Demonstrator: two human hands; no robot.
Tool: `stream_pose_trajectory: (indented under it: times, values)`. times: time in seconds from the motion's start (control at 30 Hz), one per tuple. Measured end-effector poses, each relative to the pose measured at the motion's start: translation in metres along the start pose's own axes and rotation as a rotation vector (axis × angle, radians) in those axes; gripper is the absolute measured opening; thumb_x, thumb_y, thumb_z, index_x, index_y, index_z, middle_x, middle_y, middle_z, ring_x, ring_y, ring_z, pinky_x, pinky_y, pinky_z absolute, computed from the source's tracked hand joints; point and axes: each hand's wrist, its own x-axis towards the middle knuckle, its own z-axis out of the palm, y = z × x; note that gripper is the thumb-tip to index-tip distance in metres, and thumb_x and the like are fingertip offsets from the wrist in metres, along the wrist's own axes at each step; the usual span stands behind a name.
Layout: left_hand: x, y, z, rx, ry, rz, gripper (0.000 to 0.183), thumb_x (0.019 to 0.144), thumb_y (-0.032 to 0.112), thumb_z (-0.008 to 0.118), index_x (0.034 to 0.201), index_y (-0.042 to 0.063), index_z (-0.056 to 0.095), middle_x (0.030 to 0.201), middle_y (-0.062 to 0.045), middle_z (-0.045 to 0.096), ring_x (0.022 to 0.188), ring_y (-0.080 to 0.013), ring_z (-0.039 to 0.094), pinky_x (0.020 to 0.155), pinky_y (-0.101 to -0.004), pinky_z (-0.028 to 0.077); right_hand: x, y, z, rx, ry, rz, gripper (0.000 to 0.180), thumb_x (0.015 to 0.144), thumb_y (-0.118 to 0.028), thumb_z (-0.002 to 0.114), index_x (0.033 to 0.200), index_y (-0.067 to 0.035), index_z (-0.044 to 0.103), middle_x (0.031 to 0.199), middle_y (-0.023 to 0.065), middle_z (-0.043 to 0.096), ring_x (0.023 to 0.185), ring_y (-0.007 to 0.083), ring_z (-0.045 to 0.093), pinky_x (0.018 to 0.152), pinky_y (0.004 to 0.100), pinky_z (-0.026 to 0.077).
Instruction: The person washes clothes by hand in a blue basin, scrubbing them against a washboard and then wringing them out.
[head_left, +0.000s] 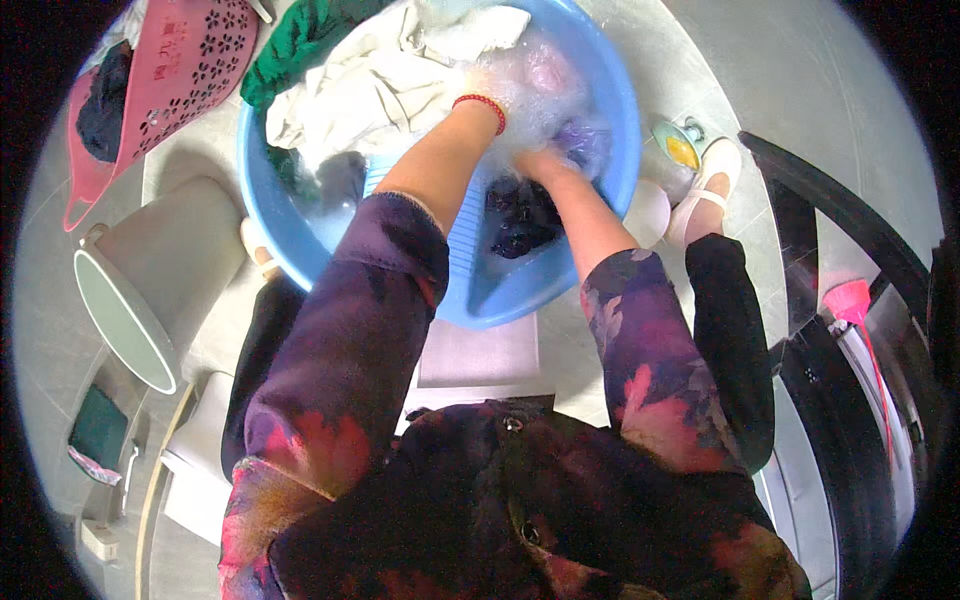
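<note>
Both of my hands reach into soapy water in a round blue plastic basin (628, 112) with a ribbed washboard (466, 247) in it. My left hand (484, 81), with a red bead bracelet at the wrist, sinks into foam beside a heap of white cloth (367, 90). Lower and to the right, my right hand (531, 161) dips into suds near a purple cloth (583, 139) and a black cloth (521, 214). Foam hides the fingers of both hands. Green cloth (289, 60) hangs over the basin's left rim, and something pink (546, 71) shows through the foam.
At left stand a pink perforated basket (191, 71) holding dark clothing (105, 105) and a grey-white bin (172, 247). A soap dish (667, 136) with yellow soap (682, 153) sits right of the basin, near my shoe (705, 191). Farther right is a pink brush head (849, 301).
</note>
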Motion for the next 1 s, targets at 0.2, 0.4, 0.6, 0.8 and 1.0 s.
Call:
stream_pose_trajectory:
  times: [0.2, 0.4, 0.6, 0.8, 1.0]
  values:
    - [-0.032, -0.003, -0.032, 0.141, -0.193, 0.123, 0.027, 0.074, 0.014, 0.049, 0.098, 0.011, 0.062, 0.093, -0.017, 0.061, 0.085, -0.0320, 0.059, 0.076, -0.0392, 0.047, -0.057, -0.045, -0.032, 0.364, 0.142, 0.406, 0.052, 0.068, -0.039, 0.063, 0.108, -0.007, 0.055, 0.106, 0.0214, 0.056, 0.099, 0.0337, 0.054, 0.083, 0.0414, 0.043]
    - [-0.113, 0.018, -0.119, -0.547, -0.079, 0.249, 0.022, 0.078, 0.014, 0.056, 0.098, 0.008, 0.060, 0.077, -0.012, 0.061, 0.073, -0.0229, 0.060, 0.065, -0.0324, 0.046, -0.121, -0.037, -0.014, 0.225, 0.448, 0.276, 0.045, 0.066, -0.023, 0.065, 0.104, -0.008, 0.048, 0.099, 0.0170, 0.054, 0.098, 0.0354, 0.049, 0.081, 0.0427, 0.042]
    - [-0.143, 0.064, -0.241, -0.884, 0.172, 0.524, 0.021, 0.082, 0.020, 0.056, 0.094, 0.003, 0.060, 0.080, -0.003, 0.054, 0.077, -0.0112, 0.052, 0.063, -0.0242, 0.043, -0.169, -0.056, -0.027, 0.218, 0.898, -0.017, 0.019, 0.061, -0.007, 0.059, 0.080, -0.004, 0.056, 0.093, 0.0145, 0.054, 0.084, 0.0294, 0.049, 0.074, 0.0364, 0.041]
    - [-0.157, 0.065, -0.271, -1.570, 0.010, 0.503, 0.025, 0.085, 0.009, 0.048, 0.108, 0.000, 0.049, 0.094, -0.002, 0.056, 0.083, -0.0109, 0.052, 0.074, -0.0236, 0.042, -0.220, -0.069, -0.048, 1.526, 0.887, -0.092, 0.009, 0.071, 0.001, 0.049, 0.078, -0.004, 0.050, 0.078, -0.0007, 0.045, 0.071, 0.0078, 0.042, 0.066, 0.0190, 0.034]
    - [-0.083, 0.007, -0.123, -1.118, 0.051, 0.094, 0.027, 0.084, 0.033, 0.054, 0.100, 0.012, 0.051, 0.089, 0.001, 0.050, 0.085, -0.0060, 0.048, 0.066, -0.0266, 0.042, -0.145, -0.067, -0.024, 0.725, 1.088, 0.266, 0.041, 0.076, -0.016, 0.057, 0.112, -0.002, 0.044, 0.099, 0.0182, 0.054, 0.092, 0.0330, 0.049, 0.082, 0.0393, 0.038]
